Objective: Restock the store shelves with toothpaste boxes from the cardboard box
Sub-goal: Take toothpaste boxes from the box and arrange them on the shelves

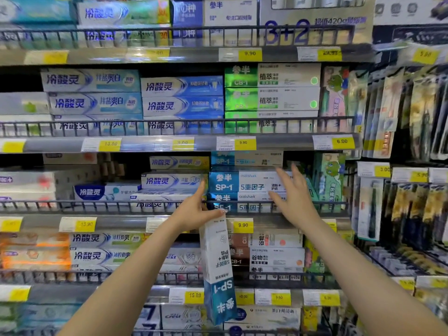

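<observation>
From the head camera, both arms reach up to the third shelf [169, 220] of a toothpaste aisle; the left hand [194, 209] pinches the top end of a white and blue toothpaste box [218, 267], thumb on its near face, so the box hangs down nearly upright in front of the lower shelves, its print upside down; the right hand [294, 197] is released, fingers straight and spread, fingertips resting on or just in front of the right end of the stack of matching blue boxes [244, 184] behind the wire rail [97, 204]; whether it actually touches them I cannot tell; the stack reaches close to the shelf above, with a yellow price tag [243, 225] below it; the cardboard box is not in view. I judge the step to be tidying or steadying the stack to make room before the held box goes in; the next move likely calls for turning that box level, lifting it clear of the rail and sliding it onto or beside its matching stack, without knocking the neighbours.
</observation>
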